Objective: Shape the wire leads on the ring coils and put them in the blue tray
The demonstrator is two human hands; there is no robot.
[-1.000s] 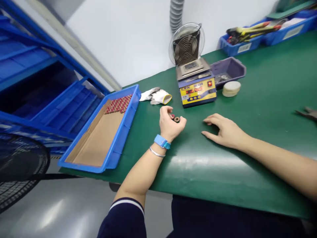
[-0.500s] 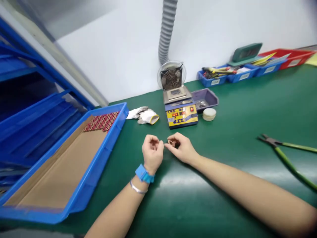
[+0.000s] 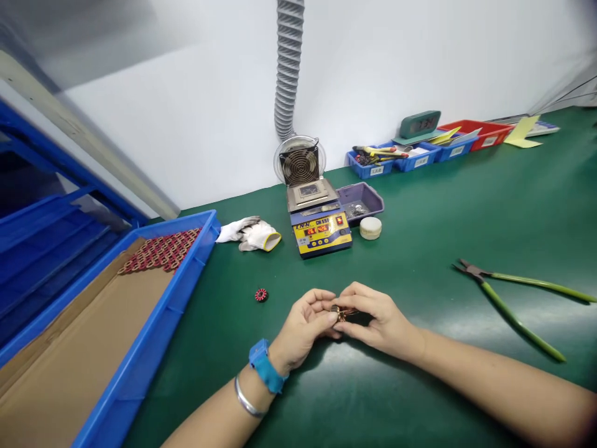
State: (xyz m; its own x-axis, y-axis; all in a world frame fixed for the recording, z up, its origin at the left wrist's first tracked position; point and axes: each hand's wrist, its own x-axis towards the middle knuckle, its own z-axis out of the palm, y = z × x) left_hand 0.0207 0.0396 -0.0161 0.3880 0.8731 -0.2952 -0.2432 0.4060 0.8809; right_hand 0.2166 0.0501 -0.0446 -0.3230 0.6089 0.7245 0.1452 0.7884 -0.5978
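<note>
Over the green table, my left hand (image 3: 305,326) pinches a small copper-wire coil (image 3: 341,314) between thumb and fingers. My right hand (image 3: 380,320) is closed on the coil's other side, its thumb and fingertips at the copper wire ends. The fingers cover much of the coil. A small red-and-black ring core (image 3: 261,295) with spoke-like segments lies on the table, left of my hands. Around my left wrist are a blue strap (image 3: 268,367) and a silver bangle (image 3: 247,398).
A blue tray (image 3: 180,311) lined with cardboard holds several red rings at left. Ahead stand a yellow-fronted heating unit (image 3: 321,234), white gloves (image 3: 256,234), a round white tin (image 3: 370,228) and a purple bin (image 3: 361,202). Green-handled cutters (image 3: 480,272) lie right; tool bins (image 3: 373,168) line the wall.
The view has shifted. My left hand has moved right to meet my right hand at the coil. The red-and-black ring core now shows on the table, roughly where my left hand was.
</note>
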